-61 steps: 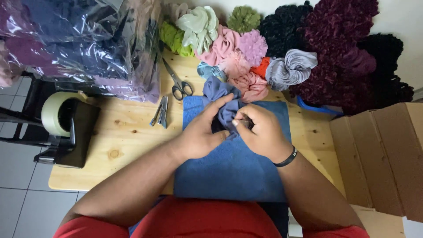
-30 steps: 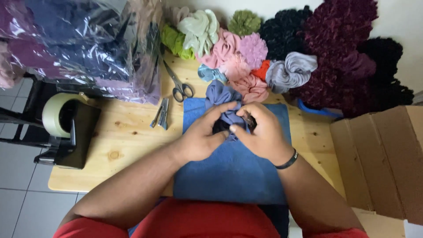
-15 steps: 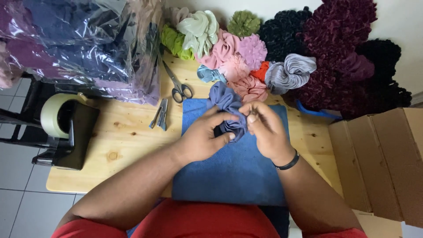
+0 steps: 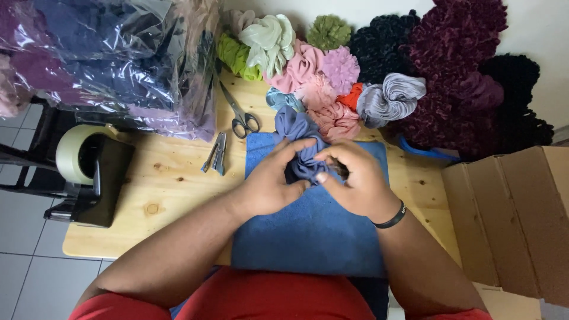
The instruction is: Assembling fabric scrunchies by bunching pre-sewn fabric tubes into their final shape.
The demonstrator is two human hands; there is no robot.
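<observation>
Both hands work a slate-blue fabric scrunchie (image 4: 299, 133) above a blue cloth mat (image 4: 314, 231) on the wooden table (image 4: 172, 184). My left hand (image 4: 274, 182) pinches the gathered fabric from the left, fingers curled around it. From the right, my right hand (image 4: 354, 179), with a black band at the wrist, grips the same bunched piece. Part of the scrunchie sticks out above my fingers; the rest is hidden between my hands.
Scissors (image 4: 239, 115) and small metal snips (image 4: 216, 155) lie left of the mat. A tape dispenser (image 4: 89, 163) sits at the table's left end under plastic bags of fabric (image 4: 112, 59). Coloured scrunchies (image 4: 320, 77) and dark ones (image 4: 462, 77) pile at the back. A cardboard box (image 4: 510, 219) stands at right.
My hands have kept turning and bunching the blue scrunchie in place; my right fingers closed back over the fabric after spreading slightly. Nothing else on the table has moved.
</observation>
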